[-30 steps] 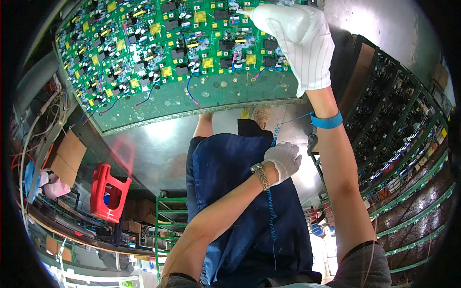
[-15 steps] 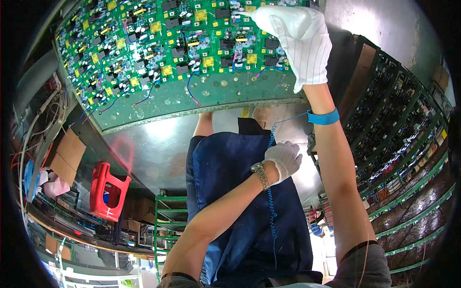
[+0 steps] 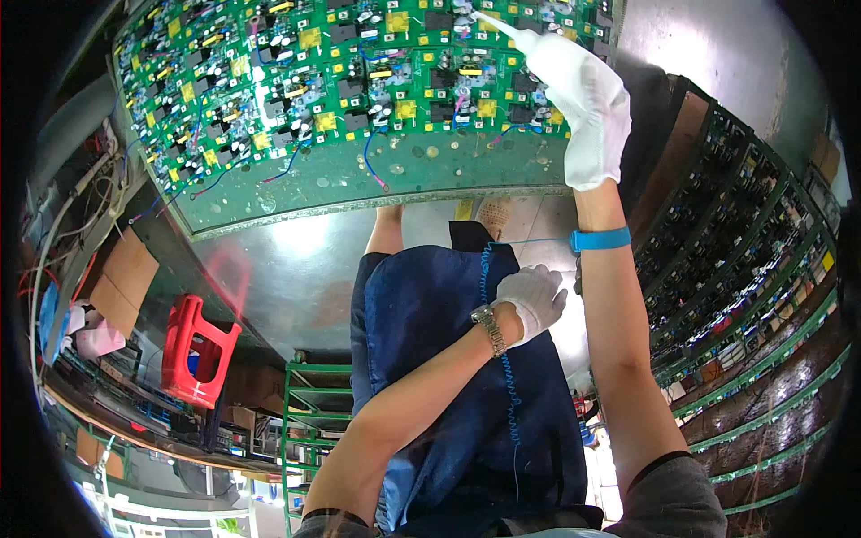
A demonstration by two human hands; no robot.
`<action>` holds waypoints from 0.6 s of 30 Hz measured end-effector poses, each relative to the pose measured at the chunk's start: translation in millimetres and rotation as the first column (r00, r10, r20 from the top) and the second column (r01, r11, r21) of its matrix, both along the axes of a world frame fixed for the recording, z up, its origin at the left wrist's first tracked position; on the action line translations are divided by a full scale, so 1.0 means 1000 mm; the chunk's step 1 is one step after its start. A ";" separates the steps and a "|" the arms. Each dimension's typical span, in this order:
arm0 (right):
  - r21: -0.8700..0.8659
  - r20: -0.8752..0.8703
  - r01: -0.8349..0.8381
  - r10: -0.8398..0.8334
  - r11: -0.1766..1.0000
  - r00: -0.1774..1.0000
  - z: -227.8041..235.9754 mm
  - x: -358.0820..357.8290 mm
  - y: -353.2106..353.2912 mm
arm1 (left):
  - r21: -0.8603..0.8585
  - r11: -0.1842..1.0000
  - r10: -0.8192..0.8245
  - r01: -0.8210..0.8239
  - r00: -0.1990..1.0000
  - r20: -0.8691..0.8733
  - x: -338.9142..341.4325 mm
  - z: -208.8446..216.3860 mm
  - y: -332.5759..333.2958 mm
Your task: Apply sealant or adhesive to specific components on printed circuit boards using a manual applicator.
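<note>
In my right hand [image 3: 596, 125], gloved in white, is a white squeeze bottle [image 3: 538, 52] with a long thin nozzle. Its tip is over the components of the green circuit boards [image 3: 314, 99], near their far edge. A blue wrist strap [image 3: 602, 238] circles my right wrist, with a coiled blue cord [image 3: 485, 273] leading from it. My left hand [image 3: 531, 302], also gloved, rests low over the dark blue apron [image 3: 430, 314]. Its fingers are curled in and nothing shows in them; the palm is hidden. A metal-banded watch [image 3: 489, 329] sits on that wrist.
The boards lie on a green table [image 3: 430, 166], some wires hanging over its near side. Racks filled with boards [image 3: 744, 224] stand at the right. A red plastic stool [image 3: 199, 350] and a cardboard box [image 3: 126, 282] are at the left, near a green shelf rack [image 3: 314, 394].
My right hand has tilted and moved slightly nearer to me, bringing the bottle's body and nozzle into clear sight. My left hand stays over the apron. The view has shifted slightly.
</note>
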State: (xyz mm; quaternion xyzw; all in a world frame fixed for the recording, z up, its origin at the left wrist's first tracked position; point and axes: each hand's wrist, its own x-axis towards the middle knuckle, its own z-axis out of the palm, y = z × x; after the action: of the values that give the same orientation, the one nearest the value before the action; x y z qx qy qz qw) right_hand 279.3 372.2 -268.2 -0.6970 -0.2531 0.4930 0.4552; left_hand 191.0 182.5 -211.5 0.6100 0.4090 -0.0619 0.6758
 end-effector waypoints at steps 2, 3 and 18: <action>0.031 -0.090 0.052 -0.049 0.998 0.995 0.011 -0.008 0.000 | 0.000 1.000 0.004 -0.004 1.000 -0.003 -0.002 0.002 0.002; 0.062 -0.120 0.050 -0.042 0.997 0.992 0.018 -0.016 0.002 | -0.016 1.000 0.011 -0.011 1.000 -0.008 -0.004 0.002 0.002; 0.141 0.931 -0.672 0.133 0.727 0.339 0.009 -0.112 0.078 | 0.075 0.985 0.153 -0.154 0.988 0.014 -0.024 -0.001 0.000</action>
State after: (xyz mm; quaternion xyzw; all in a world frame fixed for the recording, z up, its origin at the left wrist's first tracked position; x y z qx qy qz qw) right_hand 167.2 450.5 -258.9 -0.6073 -0.7403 0.0761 0.2783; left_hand 167.1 182.4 -212.6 0.6022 0.4543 0.0083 0.6564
